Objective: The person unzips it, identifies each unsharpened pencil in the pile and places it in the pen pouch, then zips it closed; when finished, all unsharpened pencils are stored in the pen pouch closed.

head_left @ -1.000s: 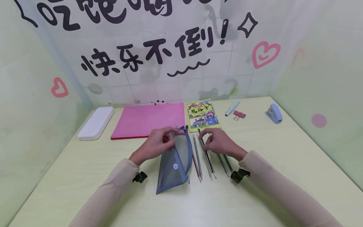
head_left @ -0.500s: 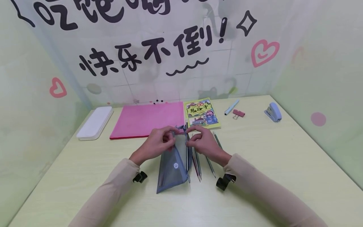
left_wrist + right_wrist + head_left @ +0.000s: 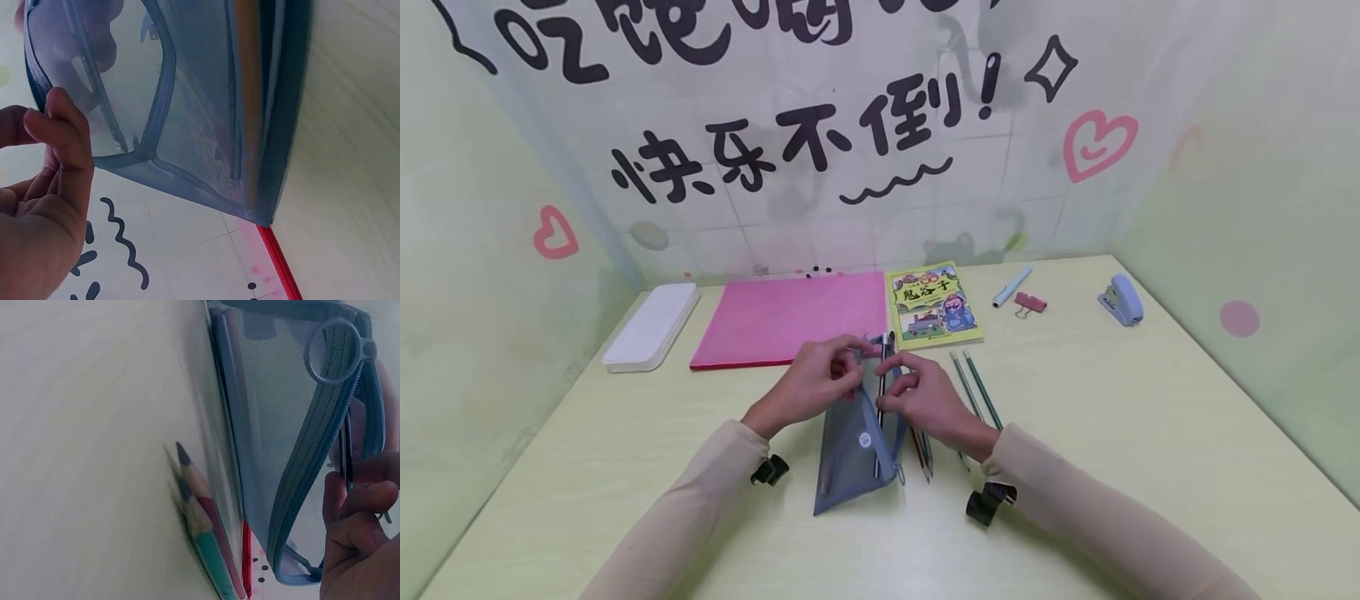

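A blue mesh zip pencil pouch point(image 3: 848, 458) stands in the middle of the table with its zip open. My left hand point(image 3: 812, 379) pinches its upper edge. In my right hand point(image 3: 934, 407) a dark pencil point(image 3: 883, 348) is pinched, its lower part inside the pouch's mouth. The left wrist view shows a brown stick-shaped thing point(image 3: 249, 100) and other long things through the mesh point(image 3: 194, 81). Just right of the pouch lie a red pencil point(image 3: 219, 540) and a green pencil point(image 3: 212, 556). Further right, two green pencils point(image 3: 983, 388) are partly hidden by my right arm.
Behind the pouch lie a pink folder point(image 3: 797, 317) and a yellow comic-style book point(image 3: 934, 307). A white case point(image 3: 651, 327) is at the left. Toward the right back are a light blue pen point(image 3: 1012, 286), a red binder clip point(image 3: 1031, 303) and a blue stapler point(image 3: 1122, 300).
My right hand has picked up the dark pencil from the table, carried it left to the pouch and lowered it partly inside. My left hand has kept its hold on the pouch.
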A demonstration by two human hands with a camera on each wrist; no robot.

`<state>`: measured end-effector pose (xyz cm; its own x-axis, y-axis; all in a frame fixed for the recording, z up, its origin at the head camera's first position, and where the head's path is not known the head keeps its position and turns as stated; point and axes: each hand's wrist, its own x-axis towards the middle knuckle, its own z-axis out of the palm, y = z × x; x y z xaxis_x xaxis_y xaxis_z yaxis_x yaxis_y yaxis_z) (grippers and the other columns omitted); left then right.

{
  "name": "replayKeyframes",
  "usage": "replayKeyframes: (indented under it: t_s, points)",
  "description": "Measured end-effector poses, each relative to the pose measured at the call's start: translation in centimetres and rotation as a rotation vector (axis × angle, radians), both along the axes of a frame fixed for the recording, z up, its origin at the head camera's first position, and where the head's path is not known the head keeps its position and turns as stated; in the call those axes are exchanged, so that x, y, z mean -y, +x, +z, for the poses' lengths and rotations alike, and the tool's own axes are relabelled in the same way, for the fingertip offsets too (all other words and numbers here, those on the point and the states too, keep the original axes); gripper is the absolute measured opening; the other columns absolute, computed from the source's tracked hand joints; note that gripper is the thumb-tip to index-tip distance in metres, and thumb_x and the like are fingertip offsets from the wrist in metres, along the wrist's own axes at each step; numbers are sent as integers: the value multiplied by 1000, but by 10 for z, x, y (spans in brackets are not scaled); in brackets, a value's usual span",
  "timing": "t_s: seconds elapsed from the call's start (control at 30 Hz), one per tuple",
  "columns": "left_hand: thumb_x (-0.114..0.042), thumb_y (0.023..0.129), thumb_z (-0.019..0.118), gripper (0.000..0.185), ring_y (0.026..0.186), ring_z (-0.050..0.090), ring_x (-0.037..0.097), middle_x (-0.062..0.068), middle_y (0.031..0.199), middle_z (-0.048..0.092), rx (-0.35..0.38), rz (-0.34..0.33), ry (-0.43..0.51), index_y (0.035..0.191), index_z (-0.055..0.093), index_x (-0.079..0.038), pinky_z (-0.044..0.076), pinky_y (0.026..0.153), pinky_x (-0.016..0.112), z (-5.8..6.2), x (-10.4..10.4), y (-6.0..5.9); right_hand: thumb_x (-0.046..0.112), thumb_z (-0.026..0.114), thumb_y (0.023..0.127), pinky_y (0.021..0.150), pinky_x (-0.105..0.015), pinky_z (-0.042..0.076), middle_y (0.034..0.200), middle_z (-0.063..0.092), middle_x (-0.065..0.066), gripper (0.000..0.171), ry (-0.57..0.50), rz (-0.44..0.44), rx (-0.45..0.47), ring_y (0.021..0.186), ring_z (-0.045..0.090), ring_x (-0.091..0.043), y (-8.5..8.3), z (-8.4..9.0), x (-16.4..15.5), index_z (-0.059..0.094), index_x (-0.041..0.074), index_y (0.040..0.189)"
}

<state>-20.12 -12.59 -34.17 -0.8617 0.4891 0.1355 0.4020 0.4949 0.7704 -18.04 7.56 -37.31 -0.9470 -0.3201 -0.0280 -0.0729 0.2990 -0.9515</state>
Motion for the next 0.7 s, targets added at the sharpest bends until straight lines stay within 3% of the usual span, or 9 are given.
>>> replayKeyframes:
  t_s: [0.27, 0.43, 0.7]
  points:
    - [-5, 93, 54, 35, 61, 62, 15, 3, 71, 63, 2, -12, -14, 127, 63, -4, 51, 54, 25, -2, 0, 0, 7, 68, 86, 53, -25, 41, 80, 74, -8, 33, 43, 39, 12, 55, 52, -13, 0, 0, 4, 64, 7, 118]
    - [-7, 95, 54, 34, 64, 64, 14, 3, 73, 64, 5, -15, -17, 127, 61, -1, 55, 59, 26, 0, 0, 0, 8, 67, 86, 57, -26, 45, 81, 74, -5, 34, 118, 67, 27, 65, 62, -16, -2, 1, 6, 63, 10, 120]
    - [-3, 92, 56, 38, 62, 63, 14, 6, 74, 65, 14, -10, -3, 129, 63, -6, 58, 59, 27, 4, -1, 0, 13, 65, 92, 62, -27, 51, 85, 72, -7, 21, 211, 84, -59, 76, 67, -16, 2, 11, -8, 65, 8, 112]
